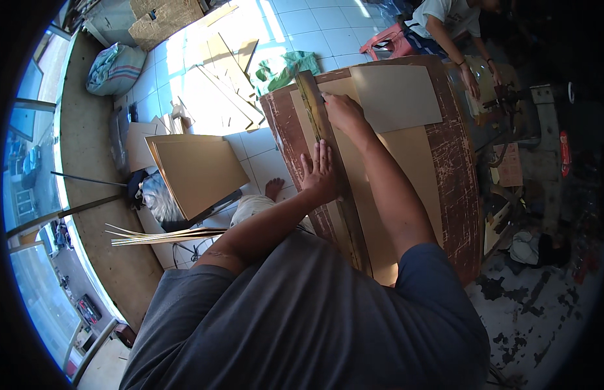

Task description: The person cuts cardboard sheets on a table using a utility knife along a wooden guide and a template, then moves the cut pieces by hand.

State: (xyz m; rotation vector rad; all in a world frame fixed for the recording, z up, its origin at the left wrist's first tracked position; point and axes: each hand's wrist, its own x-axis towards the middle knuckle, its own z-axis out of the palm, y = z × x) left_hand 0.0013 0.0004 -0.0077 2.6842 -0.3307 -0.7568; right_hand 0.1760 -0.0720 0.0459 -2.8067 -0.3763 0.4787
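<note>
The long bar [349, 221] lies under my flat, opened-out left hand [321, 174], which seems to press it against the brown cardboard [412, 169] so it won't slip. Ahead of that, my right hand [344, 112] curls narrowly round a small dark tool [323, 98], mostly hidden, beside the bar; to its right, a greyish sheet [396, 97] overlaps cardboard and worn table [458, 195].

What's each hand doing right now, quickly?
Left hand: open, laid flat on the long bar.
Right hand: closed, near the bar's far end; what it holds can't be told.
</note>
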